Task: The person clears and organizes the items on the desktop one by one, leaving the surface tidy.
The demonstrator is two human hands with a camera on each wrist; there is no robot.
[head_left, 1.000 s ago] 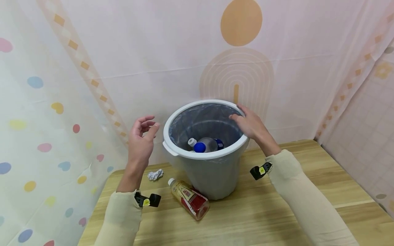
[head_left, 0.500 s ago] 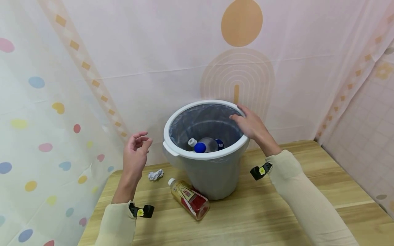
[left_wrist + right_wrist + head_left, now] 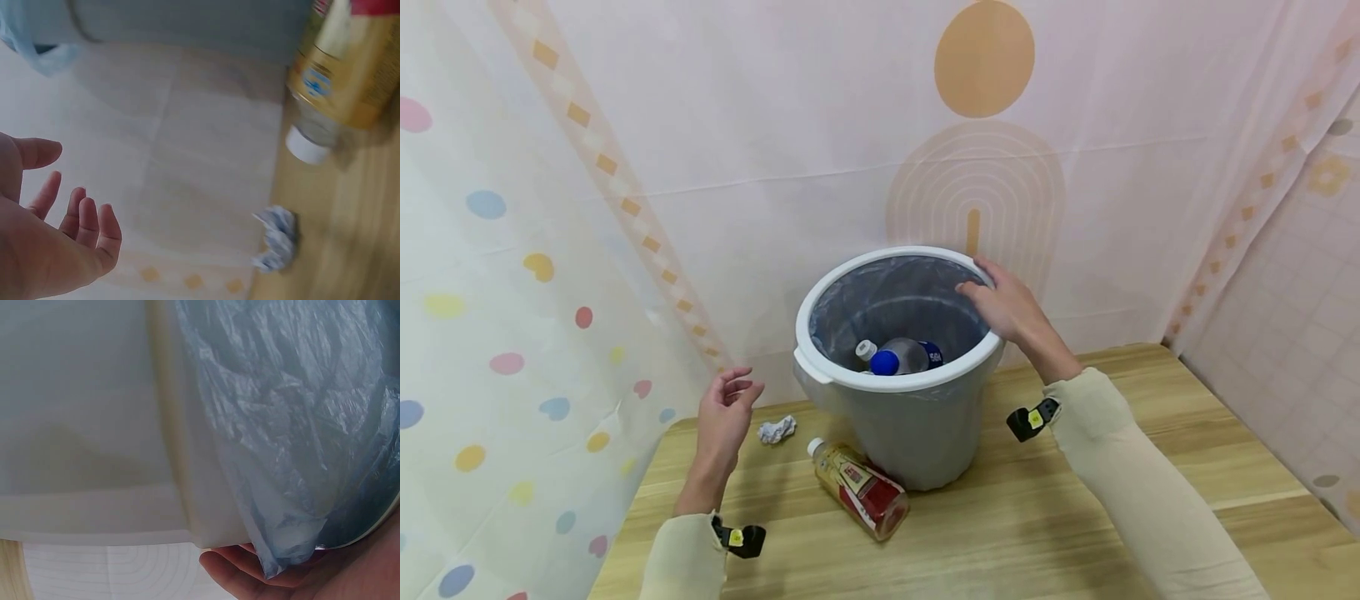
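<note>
A grey waste bin (image 3: 917, 433) with a white rim (image 3: 181, 437) and a bluish plastic liner (image 3: 294, 412) stands on a wooden table (image 3: 1015, 525). My right hand (image 3: 1000, 304) grips the rim at its far right, fingers (image 3: 250, 575) curled under the edge against the liner. My left hand (image 3: 724, 412) hovers empty and relaxed left of the bin, above a crumpled paper ball (image 3: 777, 430). In the left wrist view the left hand (image 3: 56, 244) is apart from the paper ball (image 3: 276, 237). A capped drink bottle (image 3: 859, 487) with a red and gold label lies beside the bin's base.
Inside the bin lie bottles (image 3: 898, 357), one with a blue cap. Patterned curtains hang close behind the table and at both sides. The drink bottle (image 3: 340, 75) lies between the paper ball and the bin.
My left hand has dropped from rim height down and slightly left, toward the table near the paper ball. The right hand has stayed on the rim.
</note>
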